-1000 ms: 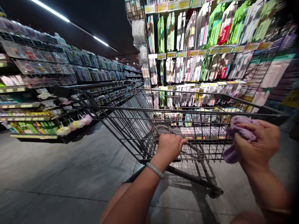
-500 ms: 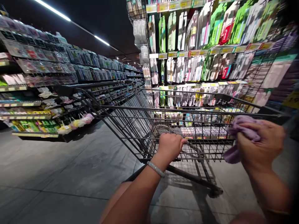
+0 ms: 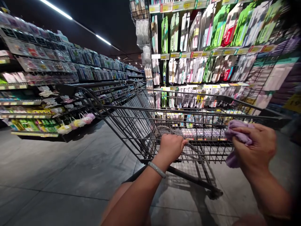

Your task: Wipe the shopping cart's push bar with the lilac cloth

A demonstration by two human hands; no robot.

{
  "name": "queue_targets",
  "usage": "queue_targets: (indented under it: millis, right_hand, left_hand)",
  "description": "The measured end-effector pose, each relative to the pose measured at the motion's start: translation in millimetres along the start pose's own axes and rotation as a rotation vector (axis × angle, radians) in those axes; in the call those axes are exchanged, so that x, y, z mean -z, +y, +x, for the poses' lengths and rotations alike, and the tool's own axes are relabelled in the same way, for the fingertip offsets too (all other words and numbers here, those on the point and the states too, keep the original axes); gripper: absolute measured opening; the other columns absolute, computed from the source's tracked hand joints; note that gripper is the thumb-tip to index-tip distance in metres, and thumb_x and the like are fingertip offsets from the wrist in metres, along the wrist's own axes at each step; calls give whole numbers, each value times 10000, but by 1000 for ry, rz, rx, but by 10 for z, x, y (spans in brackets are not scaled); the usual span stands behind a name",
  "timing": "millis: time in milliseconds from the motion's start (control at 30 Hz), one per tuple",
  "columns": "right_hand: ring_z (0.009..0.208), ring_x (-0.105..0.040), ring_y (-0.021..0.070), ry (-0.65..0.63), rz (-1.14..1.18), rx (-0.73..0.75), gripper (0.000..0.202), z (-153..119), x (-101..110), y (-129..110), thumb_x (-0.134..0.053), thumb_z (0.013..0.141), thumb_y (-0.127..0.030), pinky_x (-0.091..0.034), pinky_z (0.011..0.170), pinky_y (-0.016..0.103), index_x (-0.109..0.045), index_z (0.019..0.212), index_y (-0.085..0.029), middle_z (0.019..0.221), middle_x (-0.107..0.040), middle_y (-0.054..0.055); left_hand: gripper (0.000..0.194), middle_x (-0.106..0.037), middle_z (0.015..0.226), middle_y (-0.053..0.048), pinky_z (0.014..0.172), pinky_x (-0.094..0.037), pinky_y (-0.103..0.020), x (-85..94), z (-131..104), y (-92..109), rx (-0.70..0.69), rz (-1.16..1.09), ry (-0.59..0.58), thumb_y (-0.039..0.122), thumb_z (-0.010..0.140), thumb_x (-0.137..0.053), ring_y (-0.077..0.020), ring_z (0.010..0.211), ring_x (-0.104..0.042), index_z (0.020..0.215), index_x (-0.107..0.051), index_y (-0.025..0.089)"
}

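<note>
A black wire shopping cart [image 3: 122, 131] stands side-on in front of me. My left hand [image 3: 171, 146], with a pale bangle [image 3: 156, 169] at its wrist, is wrapped round the wire of the cart's near side, low on the basket. In my right hand [image 3: 257, 147] a crumpled purple cloth [image 3: 240, 131] is bunched, and one end hangs below the fingers. The cloth lies against the wire mesh at the right part of the cart's side. Whether it touches the wire under the fingers is hidden.
Behind the cart rises a rack of packaged toothbrushes [image 3: 195, 69] with price strips. Shelves of hanging goods [image 3: 47, 69] run along the left, with bath puffs [image 3: 77, 122] at their lower end. The floor [image 3: 58, 169] is grey tile. A cart wheel [image 3: 215, 194] rests near my legs.
My right hand and the purple cloth have moved a little to the left along the cart's side. My left hand keeps its hold at the same place.
</note>
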State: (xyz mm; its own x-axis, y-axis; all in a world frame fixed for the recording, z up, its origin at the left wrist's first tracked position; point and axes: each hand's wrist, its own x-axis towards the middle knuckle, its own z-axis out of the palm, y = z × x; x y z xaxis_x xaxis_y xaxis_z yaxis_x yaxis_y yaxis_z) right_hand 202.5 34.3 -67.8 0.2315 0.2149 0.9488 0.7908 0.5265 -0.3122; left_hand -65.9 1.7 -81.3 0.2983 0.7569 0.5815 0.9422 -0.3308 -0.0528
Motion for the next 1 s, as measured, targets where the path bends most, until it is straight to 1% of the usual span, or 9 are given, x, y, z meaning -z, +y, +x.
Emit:
queue_targets:
  millis: [133,200,300,467,600,700,800,933,1000]
  right_hand:
    - [1060,-617,292,170,-39,-155,311,88,24,195,-708,612,-270,-471,943,460,-763,913,-212,926,-647,63]
    - [1058,-614,300,168,-36,-223,311,83,12,234,-701,605,-269,-463,949,475,-763,905,-215,930,-644,65]
    - [1038,-604,281,69,-11,-192,269,-15,-32,107,-705,630,-294,-473,932,459,-749,885,-218,909,-634,54]
    - [1030,-586,246,-190,41,86,210,-154,-71,-191,-718,713,-346,-478,937,446,-733,886,-227,1054,-613,59]
    - [1074,-580,278,-15,25,-15,203,-60,-27,-116,-713,726,-284,-467,962,459,-724,918,-219,1011,-616,70]
    - [1090,-574,290,18,9,-121,207,-30,-24,-46,-689,740,-272,-465,962,467,-716,935,-209,987,-614,72]
    - [1022,-580,265,-78,19,-50,198,-136,-71,-133,-718,703,-306,-479,916,458,-715,873,-205,964,-606,58]
    - [999,-568,226,-333,34,93,198,-291,-116,-322,-685,727,-270,-482,878,415,-719,921,-255,1075,-601,54]
    - [1012,-566,226,-332,62,114,196,-277,-103,-318,-681,738,-266,-477,888,409,-716,931,-257,1087,-598,55]
  left_hand:
    - [444,-686,721,-46,593,-290,-324,9,-1,3,-4,6,2,474,997,-356,-205,663,-632,766,-613,196]
    - [437,-687,722,-41,593,-291,-329,8,0,4,-5,7,1,471,996,-362,-206,666,-634,765,-613,199]
    - [447,-686,711,-44,594,-292,-328,10,2,2,-1,6,-3,473,995,-365,-202,657,-631,753,-618,196]
    - [448,-686,706,-48,603,-293,-316,29,2,-2,6,8,-9,477,997,-366,-197,666,-633,774,-634,195]
    - [444,-690,714,-46,605,-292,-322,37,-3,3,1,20,-11,476,997,-364,-205,674,-635,779,-632,197]
    - [444,-686,709,-43,599,-287,-326,33,-6,3,-5,26,-10,474,998,-359,-204,661,-630,776,-626,198]
    - [437,-683,705,-47,597,-285,-326,23,-5,-4,-5,23,-7,464,999,-361,-202,661,-630,786,-633,197]
    - [447,-686,708,-54,594,-279,-328,7,-1,-14,-7,20,-3,463,1000,-353,-207,670,-635,779,-634,195]
    - [452,-687,711,-53,592,-275,-330,0,-1,-16,-7,23,0,469,1000,-351,-207,672,-637,773,-630,196]
